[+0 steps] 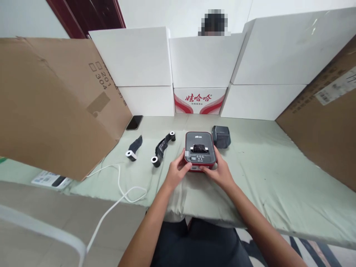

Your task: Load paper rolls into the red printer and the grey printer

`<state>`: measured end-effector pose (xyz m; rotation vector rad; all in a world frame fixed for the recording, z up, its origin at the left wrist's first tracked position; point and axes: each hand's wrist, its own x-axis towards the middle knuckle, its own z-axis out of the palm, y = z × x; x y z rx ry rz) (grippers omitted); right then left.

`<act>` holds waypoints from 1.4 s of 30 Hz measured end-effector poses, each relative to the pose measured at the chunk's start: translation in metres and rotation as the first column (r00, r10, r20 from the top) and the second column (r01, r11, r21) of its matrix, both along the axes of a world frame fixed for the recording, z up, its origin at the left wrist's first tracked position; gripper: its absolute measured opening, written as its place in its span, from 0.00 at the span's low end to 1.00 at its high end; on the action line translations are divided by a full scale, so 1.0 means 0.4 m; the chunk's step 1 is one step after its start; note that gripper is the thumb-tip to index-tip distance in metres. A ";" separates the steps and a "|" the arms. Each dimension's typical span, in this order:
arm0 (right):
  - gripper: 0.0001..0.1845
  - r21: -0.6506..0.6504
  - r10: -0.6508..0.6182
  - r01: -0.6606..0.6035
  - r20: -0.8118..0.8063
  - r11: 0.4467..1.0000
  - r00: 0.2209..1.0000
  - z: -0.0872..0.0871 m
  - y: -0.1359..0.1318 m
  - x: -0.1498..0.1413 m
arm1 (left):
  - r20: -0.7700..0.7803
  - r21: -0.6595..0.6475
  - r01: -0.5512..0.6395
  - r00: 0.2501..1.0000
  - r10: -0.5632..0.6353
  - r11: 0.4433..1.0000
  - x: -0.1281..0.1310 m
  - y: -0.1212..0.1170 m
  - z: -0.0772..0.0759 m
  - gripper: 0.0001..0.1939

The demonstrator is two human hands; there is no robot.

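Note:
A small red and dark grey label printer (200, 142) rests on the green tablecloth in front of me. A black strip (199, 149) sticks out of the slot in its top. My left hand (178, 168) grips its left front corner, thumb on the front edge. From the other side my right hand (221, 170) holds the right front corner in the same way. Left of the printer lies a black ribbon (162, 146) wound at both ends on rolls with white cores. Farther left is a single roll (131, 155) with a loose black tail.
Behind the printer's right side stands a dark grey device (221, 137). A phone (134, 122) lies at the back left, and a white cable (119, 181) trails off the front edge. White boxes (201, 61) and brown cartons (63, 104) wall the table. A person (214, 23) is behind them.

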<state>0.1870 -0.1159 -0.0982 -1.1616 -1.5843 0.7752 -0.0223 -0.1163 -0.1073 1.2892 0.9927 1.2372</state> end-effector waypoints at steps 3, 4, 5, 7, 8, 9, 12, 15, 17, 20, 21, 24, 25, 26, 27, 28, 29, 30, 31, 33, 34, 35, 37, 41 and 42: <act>0.55 0.032 -0.014 0.012 0.053 0.999 0.998 0.000 -0.024 0.026 | -0.070 0.009 0.024 0.997 -0.023 1.000 0.013 -0.036 0.005 0.45; 0.55 0.049 -0.035 0.032 0.059 0.998 0.998 0.001 -0.037 0.043 | -0.099 0.025 0.021 0.995 -0.019 0.999 0.025 -0.043 0.011 0.46; 0.55 0.069 -0.063 0.058 0.063 0.996 0.996 0.004 -0.052 0.064 | -0.124 0.052 0.026 0.992 -0.020 0.998 0.041 -0.047 0.020 0.46; 0.55 0.110 -0.133 0.125 0.073 0.986 0.988 0.014 -0.078 0.119 | -0.170 0.136 0.067 0.985 -0.043 0.988 0.087 -0.048 0.041 0.46; 0.55 0.126 -0.167 0.157 0.072 0.980 0.983 0.022 -0.086 0.152 | -0.195 0.184 0.092 0.979 -0.055 0.979 0.117 -0.042 0.051 0.46; 0.54 0.134 -0.193 0.184 0.062 0.974 0.979 0.032 -0.089 0.188 | -0.221 0.230 0.118 0.973 -0.066 0.966 0.152 -0.032 0.061 0.47; 0.53 0.131 -0.240 0.239 -0.012 0.962 0.971 0.068 -0.061 0.304 | -0.272 0.320 0.186 0.957 -0.098 0.929 0.275 0.028 0.081 0.50; 0.54 0.114 -0.280 0.288 -0.084 0.951 0.956 0.096 0.009 0.411 | -0.334 0.371 0.249 0.935 -0.122 0.895 0.401 0.119 0.090 0.49; 0.54 0.117 -0.314 0.328 -0.119 0.938 0.942 0.100 0.066 0.464 | -0.419 0.373 0.280 0.902 -0.109 0.884 0.470 0.181 0.095 0.48; 0.51 0.141 -0.330 0.354 -0.169 0.924 0.929 0.079 0.145 0.510 | -0.543 0.396 0.279 0.839 -0.022 0.875 0.538 0.260 0.097 0.48; 0.51 0.141 -0.323 0.352 -0.193 0.925 0.926 0.067 0.167 0.517 | -0.572 0.414 0.277 0.820 0.011 0.867 0.552 0.281 0.095 0.48; 0.48 0.114 -0.316 0.356 -0.270 0.927 0.910 0.029 0.217 0.526 | -0.632 0.448 0.287 0.771 0.073 0.847 0.576 0.329 0.083 0.48; 0.48 0.105 -0.324 0.365 -0.284 0.925 0.903 0.018 0.229 0.528 | -0.652 0.444 0.296 0.754 0.078 0.845 0.581 0.340 0.078 0.48; 0.47 0.095 -0.332 0.372 -0.290 0.923 0.898 0.008 0.238 0.531 | -0.671 0.436 0.305 0.737 0.080 0.846 0.585 0.349 0.074 0.47; 0.47 0.084 -0.338 0.376 -0.292 0.923 0.895 0.000 0.246 0.535 | -0.688 0.428 0.313 0.722 0.081 0.848 0.589 0.356 0.069 0.47; 0.47 0.074 -0.342 0.378 -0.294 0.923 0.893 -0.007 0.251 0.541 | -0.701 0.422 0.318 0.708 0.083 0.849 0.593 0.361 0.065 0.47; 0.47 0.066 -0.343 0.377 -0.297 0.924 0.891 -0.015 0.256 0.548 | -0.712 0.418 0.323 0.697 0.085 0.849 0.597 0.365 0.062 0.46; 0.47 0.060 -0.343 0.377 -0.304 0.924 0.889 -0.022 0.259 0.555 | -0.721 0.415 0.325 0.688 0.089 0.850 0.601 0.367 0.058 0.46; 0.47 0.053 -0.344 0.378 -0.311 0.924 0.886 -0.029 0.262 0.563 | -0.728 0.412 0.325 0.679 0.093 0.851 0.606 0.368 0.055 0.45; 0.47 0.038 -0.353 0.383 -0.315 0.923 0.881 -0.042 0.266 0.578 | -0.742 0.405 0.329 0.663 0.096 0.853 0.614 0.368 0.048 0.43; 0.47 0.030 -0.358 0.386 -0.312 0.922 0.880 -0.048 0.268 0.584 | -0.749 0.401 0.333 0.656 0.096 0.854 0.618 0.368 0.045 0.43; 0.47 0.021 -0.362 0.387 -0.308 0.922 0.880 -0.053 0.270 0.591 | -0.753 0.398 0.335 0.650 0.096 0.854 0.623 0.367 0.043 0.42; 0.47 0.017 -0.363 0.384 -0.292 0.923 0.885 -0.058 0.274 0.602 | -0.754 0.398 0.337 0.649 0.096 0.853 0.631 0.363 0.040 0.41; 0.45 0.017 -0.362 0.373 -0.202 0.928 0.910 -0.040 0.264 0.614 | -0.720 0.440 0.325 0.685 0.112 0.837 0.623 0.351 0.052 0.43; 0.45 0.031 -0.393 0.403 -0.170 0.915 0.904 -0.028 0.253 0.610 | -0.703 0.458 0.318 0.701 0.119 0.830 0.608 0.346 0.058 0.43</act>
